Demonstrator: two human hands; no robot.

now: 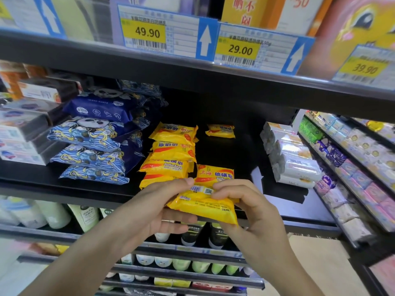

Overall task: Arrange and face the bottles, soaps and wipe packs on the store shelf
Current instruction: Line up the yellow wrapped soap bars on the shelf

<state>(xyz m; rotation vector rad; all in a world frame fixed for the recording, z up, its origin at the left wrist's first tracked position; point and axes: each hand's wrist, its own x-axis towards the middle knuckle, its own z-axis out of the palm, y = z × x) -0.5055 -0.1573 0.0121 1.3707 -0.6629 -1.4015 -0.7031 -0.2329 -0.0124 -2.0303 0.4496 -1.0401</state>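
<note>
A yellow soap pack [203, 207] is held in front of the edge of the black shelf [213, 133], back side up, with its barcode label turned toward the camera. It is gripped at its left end by the left hand [154, 210], whose thumb lies along the top edge and whose fingers [181, 217] are curled beneath it. Its right end is pinched by the right hand [252, 206], the fingers [226, 189] bent over the top and clamped on the wrapper.

Just behind the held pack, another sulfur soap [214, 175] lies face up on the shelf. To its left a stack of yellow soaps [171, 154] is piled, some printed upside down. A single yellow soap [220, 130] sits farther back, well apart from the rest. Blue panda-print wipe packs [89, 146] are stacked to the left of the soaps, and white wrapped soap bars [292, 161] are stacked at the right end. Price tags [149, 32] reading 49.90 and 29.00 are fixed to the shelf above. Bottles [53, 213] are seen on the shelf below.
</note>
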